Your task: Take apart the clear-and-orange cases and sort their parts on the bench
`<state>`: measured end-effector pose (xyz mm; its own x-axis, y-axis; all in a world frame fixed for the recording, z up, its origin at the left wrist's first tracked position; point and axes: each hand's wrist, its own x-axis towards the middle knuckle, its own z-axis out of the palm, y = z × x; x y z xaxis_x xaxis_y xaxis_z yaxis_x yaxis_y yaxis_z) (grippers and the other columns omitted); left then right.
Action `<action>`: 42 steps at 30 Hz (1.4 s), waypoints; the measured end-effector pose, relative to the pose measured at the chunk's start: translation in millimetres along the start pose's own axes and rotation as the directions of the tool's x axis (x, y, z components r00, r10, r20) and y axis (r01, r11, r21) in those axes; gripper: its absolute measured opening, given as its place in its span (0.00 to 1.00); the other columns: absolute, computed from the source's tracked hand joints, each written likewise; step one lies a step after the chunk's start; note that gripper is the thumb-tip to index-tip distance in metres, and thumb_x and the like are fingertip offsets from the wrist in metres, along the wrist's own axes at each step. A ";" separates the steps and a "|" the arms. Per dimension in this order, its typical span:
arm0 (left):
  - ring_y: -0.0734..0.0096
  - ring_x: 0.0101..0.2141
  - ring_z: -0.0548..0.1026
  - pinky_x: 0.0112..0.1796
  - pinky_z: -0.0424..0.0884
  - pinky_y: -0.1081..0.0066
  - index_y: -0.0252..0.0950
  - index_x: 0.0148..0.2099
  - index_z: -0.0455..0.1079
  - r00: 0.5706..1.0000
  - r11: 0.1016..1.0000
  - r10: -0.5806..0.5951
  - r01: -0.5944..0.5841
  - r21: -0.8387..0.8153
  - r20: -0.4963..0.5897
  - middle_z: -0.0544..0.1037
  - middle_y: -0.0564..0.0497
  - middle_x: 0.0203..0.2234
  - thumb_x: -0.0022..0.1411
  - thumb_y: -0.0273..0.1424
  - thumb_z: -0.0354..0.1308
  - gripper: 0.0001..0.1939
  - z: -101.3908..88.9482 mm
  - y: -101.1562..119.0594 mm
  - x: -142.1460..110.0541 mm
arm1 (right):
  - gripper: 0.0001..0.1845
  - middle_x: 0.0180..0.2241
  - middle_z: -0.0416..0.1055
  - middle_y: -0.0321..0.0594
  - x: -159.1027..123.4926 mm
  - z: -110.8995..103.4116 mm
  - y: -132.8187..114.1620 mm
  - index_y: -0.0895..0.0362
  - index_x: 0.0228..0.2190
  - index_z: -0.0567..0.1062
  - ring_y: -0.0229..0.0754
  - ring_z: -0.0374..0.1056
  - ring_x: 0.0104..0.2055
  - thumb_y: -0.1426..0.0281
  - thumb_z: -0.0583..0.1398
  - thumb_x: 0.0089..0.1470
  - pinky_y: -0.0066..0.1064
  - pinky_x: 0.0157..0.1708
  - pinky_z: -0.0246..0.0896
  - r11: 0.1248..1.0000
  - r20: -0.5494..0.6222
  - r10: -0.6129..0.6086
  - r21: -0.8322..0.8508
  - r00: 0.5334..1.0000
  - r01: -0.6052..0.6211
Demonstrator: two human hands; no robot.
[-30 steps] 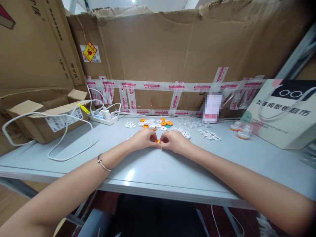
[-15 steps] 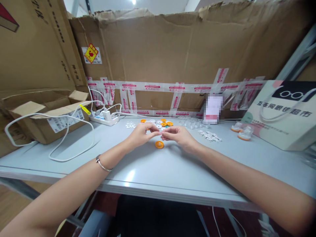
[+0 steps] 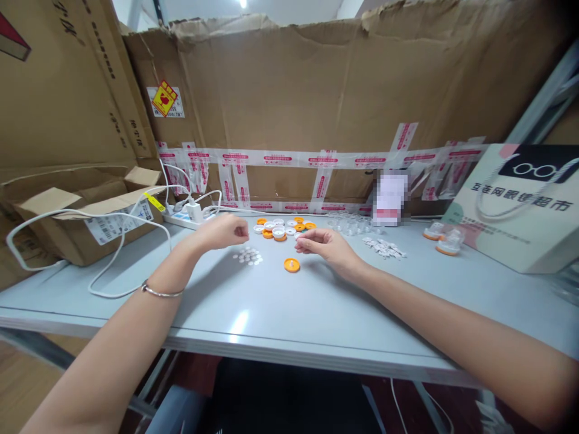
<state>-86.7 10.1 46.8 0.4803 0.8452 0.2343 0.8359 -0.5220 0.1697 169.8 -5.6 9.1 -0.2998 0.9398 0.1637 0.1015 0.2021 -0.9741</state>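
My right hand [image 3: 326,246] is closed in a pinch on a small white part [image 3: 297,237], mostly hidden by the fingertips. Just below it, an orange disc [image 3: 292,265] with a white centre post lies flat on the table. My left hand [image 3: 227,231] is raised off to the left with its fingers curled together. What it holds, if anything, cannot be made out. Small flat white discs [image 3: 248,256] lie scattered on the table below and to the right of that hand. Between and behind the hands sit several white round caps [image 3: 278,232] and orange discs [image 3: 299,221].
Clear plastic pieces [image 3: 357,224] stand at the back, left of a blurred upright card [image 3: 389,199]. Small white parts [image 3: 384,248] lie right of my right hand. Orange-based clear domes [image 3: 449,242] stand by a paper bag [image 3: 515,211]. A power strip [image 3: 181,218] with cables is at left.
My left hand has left the right hand and moved left, uncovering the scattered white discs and the white caps. My right hand has stayed nearly in place, still pinching.
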 end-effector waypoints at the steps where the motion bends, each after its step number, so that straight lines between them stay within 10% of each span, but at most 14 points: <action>1: 0.76 0.22 0.68 0.24 0.58 0.78 0.34 0.26 0.71 0.998 0.998 -0.032 0.029 0.061 0.051 0.74 0.53 0.20 0.47 0.28 0.53 0.05 -1.5 -7.4 -1.5 | 0.12 0.28 0.74 0.39 0.1 -1.4 -0.1 0.60 0.28 0.72 0.38 0.71 0.33 0.64 0.63 0.42 0.33 0.39 0.65 0.999 -0.003 -0.001 -0.037 1.000 0.001; 10: 0.73 0.21 0.65 0.21 0.52 0.75 0.35 0.23 0.69 0.972 0.952 -0.129 0.065 0.299 0.196 0.73 0.51 0.19 0.43 0.23 0.51 0.06 2.1 -0.2 -5.6 | 0.11 0.28 0.74 0.40 2.5 -8.8 8.6 0.59 0.29 0.73 0.39 0.70 0.33 0.64 0.58 0.46 0.32 0.37 0.63 0.927 0.088 -0.085 -0.359 0.992 0.111; 30: 0.74 0.24 0.70 0.23 0.59 0.78 0.35 0.29 0.72 0.962 0.998 -0.068 0.064 0.023 0.263 0.76 0.52 0.23 0.48 0.26 0.52 0.08 4.4 1.6 -8.1 | 0.16 0.26 0.63 0.34 -5.2 -2.9 16.1 0.57 0.35 0.72 0.33 0.57 0.26 0.63 0.60 0.42 0.25 0.27 0.52 0.707 0.304 -0.138 -0.636 0.943 0.309; 35: 0.73 0.30 0.70 0.32 0.62 0.76 0.34 0.35 0.70 0.975 0.976 0.219 -0.218 0.024 -0.041 0.75 0.50 0.29 0.58 0.28 0.49 0.08 20.7 39.5 -1.7 | 0.16 0.25 0.62 0.33 -4.1 -0.2 17.9 0.58 0.34 0.73 0.33 0.56 0.26 0.62 0.60 0.42 0.25 0.26 0.51 0.745 0.300 -0.147 -0.593 0.942 0.305; 42: 0.70 0.32 0.70 0.33 0.62 0.72 0.33 0.34 0.70 0.847 0.818 0.531 -0.509 0.267 -0.013 0.73 0.48 0.28 0.62 0.29 0.47 0.10 53.6 56.9 8.2 | 0.14 0.23 0.61 0.32 -3.0 2.4 20.3 0.59 0.31 0.73 0.32 0.55 0.24 0.63 0.60 0.41 0.24 0.24 0.51 0.779 0.297 -0.144 -0.555 0.944 0.293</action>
<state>-20.9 -6.5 7.1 0.8473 0.4375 0.3011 0.5107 -0.8268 -0.2357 170.5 -5.0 -11.5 -0.5793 0.7764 0.2483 0.5175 0.5856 -0.6239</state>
